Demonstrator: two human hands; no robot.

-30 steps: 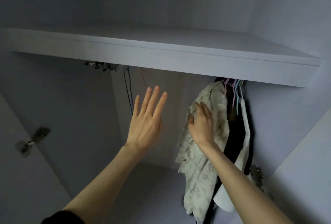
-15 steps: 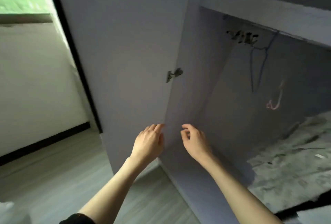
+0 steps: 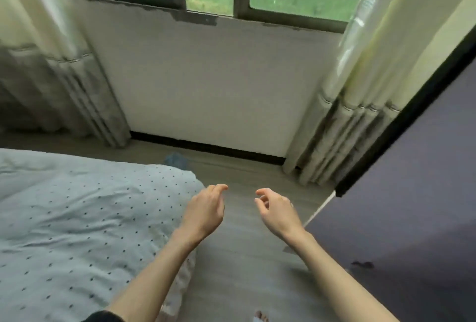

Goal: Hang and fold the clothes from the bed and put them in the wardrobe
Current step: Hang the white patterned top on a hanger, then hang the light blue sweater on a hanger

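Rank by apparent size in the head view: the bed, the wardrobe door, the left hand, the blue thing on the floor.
1. Bed and wardrobe door: both cropped, too close to rank.
2. Left hand, enlarged by nearness.
3. Blue thing, blurred, partly hidden by the bed.

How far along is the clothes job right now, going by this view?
Nothing done shows here: the wardrobe's inside is out of sight, only its open door at the right. In hand: nothing; the left hand and right hand hang over the floor with loosely curled fingers, empty. What is left can't be judged: the visible part of the bed shows only its dotted cover, no clothes.
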